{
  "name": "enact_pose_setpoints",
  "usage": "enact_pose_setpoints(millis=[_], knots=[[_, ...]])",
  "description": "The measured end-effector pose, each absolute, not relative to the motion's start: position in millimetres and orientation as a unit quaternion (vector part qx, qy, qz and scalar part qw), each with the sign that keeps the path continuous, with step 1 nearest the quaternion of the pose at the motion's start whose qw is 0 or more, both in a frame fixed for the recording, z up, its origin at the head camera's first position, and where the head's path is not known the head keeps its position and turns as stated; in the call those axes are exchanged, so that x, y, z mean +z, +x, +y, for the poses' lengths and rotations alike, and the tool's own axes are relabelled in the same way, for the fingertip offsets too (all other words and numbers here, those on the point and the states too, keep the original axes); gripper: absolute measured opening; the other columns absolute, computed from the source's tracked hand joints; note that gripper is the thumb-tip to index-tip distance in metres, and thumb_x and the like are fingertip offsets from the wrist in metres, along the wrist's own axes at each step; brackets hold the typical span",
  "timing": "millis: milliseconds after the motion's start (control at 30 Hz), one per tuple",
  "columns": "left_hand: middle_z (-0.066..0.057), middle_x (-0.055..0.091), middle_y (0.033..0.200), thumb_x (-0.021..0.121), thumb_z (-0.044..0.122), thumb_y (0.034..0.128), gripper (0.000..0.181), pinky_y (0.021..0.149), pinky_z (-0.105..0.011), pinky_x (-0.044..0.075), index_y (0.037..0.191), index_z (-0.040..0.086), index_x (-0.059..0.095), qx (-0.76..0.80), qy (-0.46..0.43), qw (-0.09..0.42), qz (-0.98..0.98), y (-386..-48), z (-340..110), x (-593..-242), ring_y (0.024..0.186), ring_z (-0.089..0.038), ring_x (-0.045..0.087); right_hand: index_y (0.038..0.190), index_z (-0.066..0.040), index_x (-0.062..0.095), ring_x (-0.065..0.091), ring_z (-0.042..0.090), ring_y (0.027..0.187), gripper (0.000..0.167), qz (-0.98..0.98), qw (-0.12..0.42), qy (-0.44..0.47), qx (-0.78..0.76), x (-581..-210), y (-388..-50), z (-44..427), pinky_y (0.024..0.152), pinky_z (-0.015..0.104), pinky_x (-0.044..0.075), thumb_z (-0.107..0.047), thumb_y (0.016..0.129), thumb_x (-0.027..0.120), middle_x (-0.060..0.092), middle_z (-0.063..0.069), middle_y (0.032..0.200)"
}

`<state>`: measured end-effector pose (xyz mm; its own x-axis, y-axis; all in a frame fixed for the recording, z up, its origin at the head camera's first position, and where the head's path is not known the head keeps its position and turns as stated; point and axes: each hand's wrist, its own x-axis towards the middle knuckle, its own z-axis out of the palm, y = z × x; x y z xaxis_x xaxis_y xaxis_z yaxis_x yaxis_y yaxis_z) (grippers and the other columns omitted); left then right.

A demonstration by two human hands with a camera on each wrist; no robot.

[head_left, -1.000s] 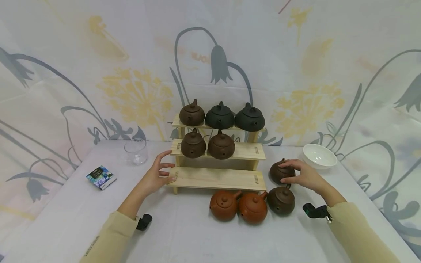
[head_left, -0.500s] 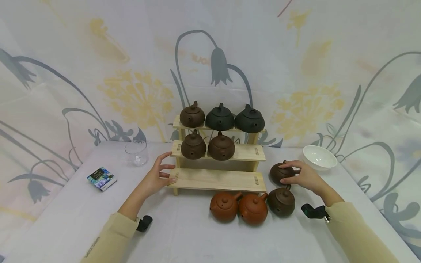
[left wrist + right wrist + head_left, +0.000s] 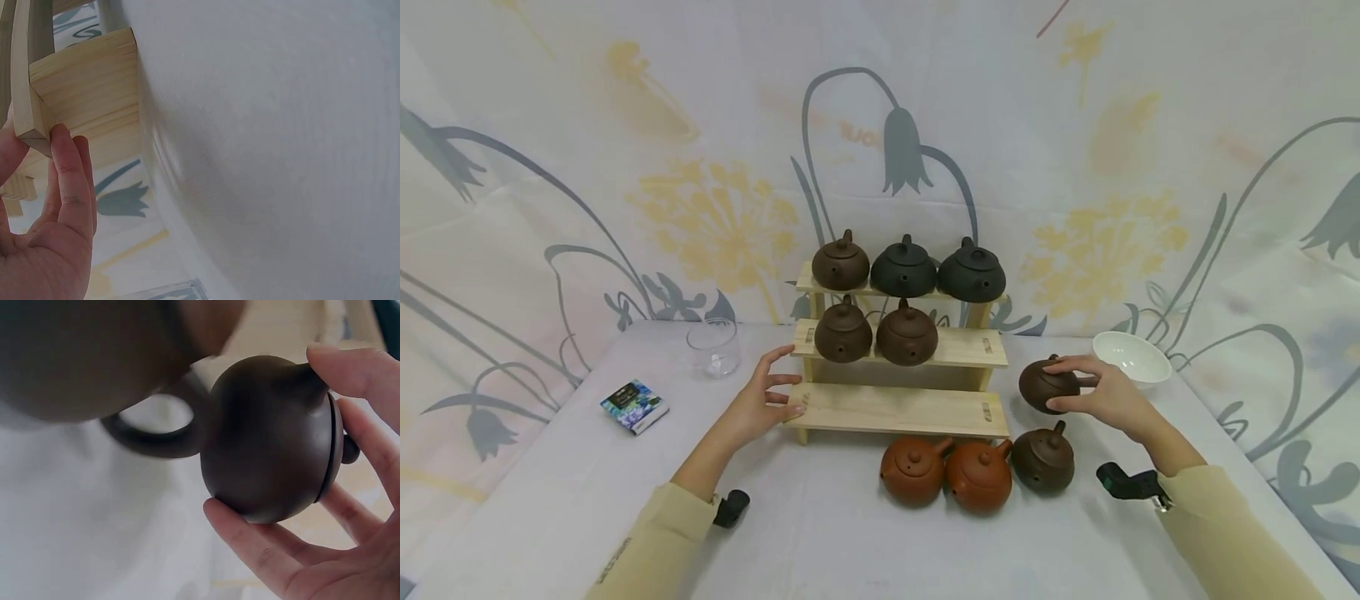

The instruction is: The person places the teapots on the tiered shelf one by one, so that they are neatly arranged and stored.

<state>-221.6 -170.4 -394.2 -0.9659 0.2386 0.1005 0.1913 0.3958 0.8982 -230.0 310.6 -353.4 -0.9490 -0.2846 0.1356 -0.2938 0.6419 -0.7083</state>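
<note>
Left of the left fingers [image 3: 72, 175], on the bench [image 3: 820, 542]: a small book [image 3: 634, 406], a clear glass [image 3: 721, 362]. Pinched in those fingers: the end of a wooden rack [image 3: 895, 407] with five dark teapots [image 3: 907, 336]. Right of those fingers: two orange teapots [image 3: 912, 473]. In front of the right fingers [image 3: 240, 531]: a brown teapot [image 3: 1042, 462]. In their grip: a second brown teapot [image 3: 1042, 387]. Right of them: a white bowl [image 3: 1133, 357].

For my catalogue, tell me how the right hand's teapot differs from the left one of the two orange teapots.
Colour: the brown teapot is dark; the orange teapot is reddish.
Handling: the right hand grips the brown teapot; the orange teapot sits untouched on the table.
Place: the brown teapot is right of the wooden rack; the orange teapot is in front of it.
Both have knobbed lids on.
</note>
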Motion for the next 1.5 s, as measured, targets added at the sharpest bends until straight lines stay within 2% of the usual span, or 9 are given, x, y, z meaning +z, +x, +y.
enact_pose_setpoints(millis=[233, 467, 533, 700, 767, 1000, 1333, 1500], knots=[[-0.029, 0.050, 0.125, 0.068, -0.006, 0.0805, 0.085, 0.074, -0.040, 0.050, 0.144, 0.018, 0.017, 0.533, 0.128, 0.022, 0.836, -221, -171, -394, 0.096, -0.039, 0.056, 0.119, -0.004, 0.060, 0.038, 0.042, 0.120, 0.048, -0.904, 0.019, 0.172, 0.392, -328, -222, 302, 0.094, 0.058, 0.032, -0.022, 0.077, 0.077, 0.043, 0.018, 0.135], [-0.029, 0.050, 0.125, 0.068, -0.005, 0.0806, 0.085, 0.075, -0.040, 0.050, 0.144, 0.018, 0.017, 0.531, 0.126, 0.021, 0.838, -222, -172, -395, 0.096, -0.039, 0.056, 0.119, -0.006, 0.061, 0.042, 0.046, 0.117, 0.047, -0.903, 0.029, 0.184, 0.388, -309, -219, 290, 0.089, 0.058, 0.037, -0.021, 0.077, 0.077, 0.040, 0.014, 0.138], [-0.029, 0.049, 0.125, 0.068, -0.006, 0.0806, 0.085, 0.075, -0.040, 0.050, 0.144, 0.018, 0.017, 0.532, 0.127, 0.021, 0.837, -222, -173, -396, 0.096, -0.039, 0.056, 0.119, -0.006, 0.061, 0.043, 0.045, 0.117, 0.047, -0.902, 0.029, 0.191, 0.387, -305, -218, 285, 0.089, 0.052, 0.041, -0.021, 0.078, 0.077, 0.040, 0.013, 0.138], [-0.029, 0.049, 0.125, 0.067, -0.006, 0.0806, 0.084, 0.075, -0.040, 0.050, 0.144, 0.017, 0.017, 0.534, 0.131, 0.020, 0.835, -222, -173, -397, 0.095, -0.039, 0.057, 0.118, -0.003, 0.061, 0.045, 0.038, 0.118, 0.045, -0.889, 0.036, 0.223, 0.399, -301, -220, 271, 0.080, 0.022, 0.046, -0.016, 0.078, 0.077, 0.041, 0.014, 0.137], [-0.029, 0.049, 0.125, 0.068, -0.006, 0.0805, 0.085, 0.075, -0.040, 0.050, 0.144, 0.018, 0.017, 0.534, 0.131, 0.020, 0.835, -222, -173, -397, 0.095, -0.039, 0.056, 0.118, -0.002, 0.061, 0.046, 0.036, 0.117, 0.045, -0.881, 0.035, 0.233, 0.409, -300, -222, 266, 0.078, 0.018, 0.046, -0.014, 0.077, 0.077, 0.042, 0.014, 0.137], [-0.027, 0.050, 0.126, 0.069, -0.004, 0.0808, 0.085, 0.075, -0.039, 0.050, 0.144, 0.021, 0.018, 0.533, 0.121, 0.028, 0.837, -221, -171, -395, 0.097, -0.040, 0.056, 0.116, -0.005, 0.064, 0.050, 0.027, 0.112, 0.045, -0.877, 0.022, 0.246, 0.412, -299, -231, 251, 0.079, 0.023, 0.049, -0.016, 0.075, 0.079, 0.045, 0.008, 0.132], [-0.028, 0.049, 0.126, 0.068, -0.003, 0.0812, 0.085, 0.074, -0.040, 0.050, 0.145, 0.020, 0.017, 0.536, 0.120, 0.031, 0.835, -220, -170, -393, 0.097, -0.040, 0.056, 0.116, -0.007, 0.065, 0.043, 0.031, 0.121, 0.044, -0.886, -0.005, 0.251, 0.390, -297, -241, 231, 0.081, 0.029, 0.049, -0.017, 0.075, 0.079, 0.043, 0.013, 0.137], [-0.027, 0.049, 0.126, 0.068, -0.004, 0.0811, 0.085, 0.074, -0.039, 0.050, 0.144, 0.021, 0.018, 0.534, 0.116, 0.033, 0.837, -221, -171, -394, 0.098, -0.040, 0.056, 0.116, -0.004, 0.065, 0.042, 0.032, 0.122, 0.042, -0.880, -0.001, 0.261, 0.397, -297, -245, 226, 0.080, 0.030, 0.049, -0.013, 0.076, 0.077, 0.043, 0.015, 0.137]])
